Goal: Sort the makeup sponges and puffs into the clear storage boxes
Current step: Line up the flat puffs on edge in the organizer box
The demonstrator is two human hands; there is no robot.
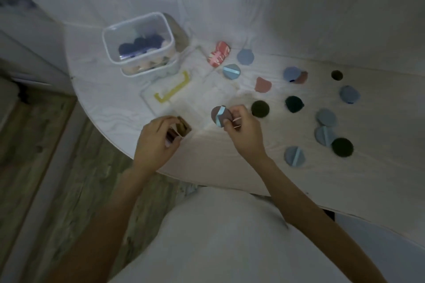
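Brown puff with a pale blue strap (220, 115) is pinched in the right grip (241, 130), just above the counter (230, 158) near its front edge. Small brown stack of puffs (178, 130) is grasped in the left grip (156, 142) at the counter edge. Blue, pink and dark puffs are scattered to the right. Two clear storage boxes (138, 39) are stacked at far left, puffs inside. Clear lid with yellow handle (172, 91) is laid flat beside them.

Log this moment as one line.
left hand: grips brown puffs | right hand: pinches ribboned puff | clear box: part filled | loose puffs on table
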